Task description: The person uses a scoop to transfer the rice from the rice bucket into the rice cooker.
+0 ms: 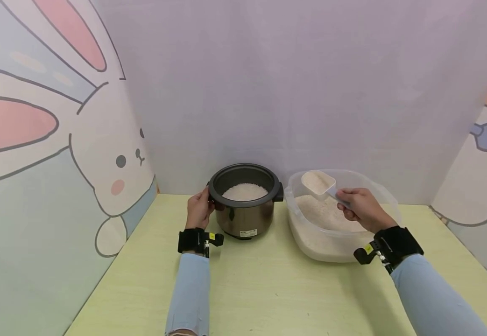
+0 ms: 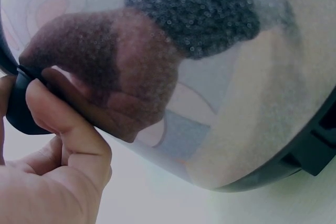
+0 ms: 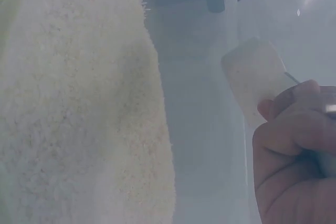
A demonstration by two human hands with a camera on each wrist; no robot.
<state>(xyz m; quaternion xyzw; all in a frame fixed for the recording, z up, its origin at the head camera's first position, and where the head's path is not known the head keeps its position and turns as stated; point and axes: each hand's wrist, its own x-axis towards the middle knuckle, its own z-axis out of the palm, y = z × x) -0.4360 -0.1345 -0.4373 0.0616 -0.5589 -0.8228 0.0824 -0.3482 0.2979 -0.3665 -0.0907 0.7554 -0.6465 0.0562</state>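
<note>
My left hand [image 1: 199, 208] grips the black side handle [image 2: 26, 103] of a rice cooker [image 1: 245, 219]. Its lid is off, and white rice [image 1: 244, 192] lies in the dark inner pot. In my right hand [image 1: 363, 207] is the handle of a white scoop [image 1: 316, 183] heaped with rice. The scoop is held over the left rear part of a clear plastic bin [image 1: 310, 249], above the rice [image 1: 325, 214] inside. In the right wrist view the fingers curl round the scoop's handle, and the scoop [image 3: 252, 72] overlaps the bin's wall.
The cooker and bin stand side by side on a pale yellow-green table [image 1: 268, 294], near a plain curtain [image 1: 243, 93] at the back. Panels with a cartoon rabbit [image 1: 113, 177] and other drawings flank the table.
</note>
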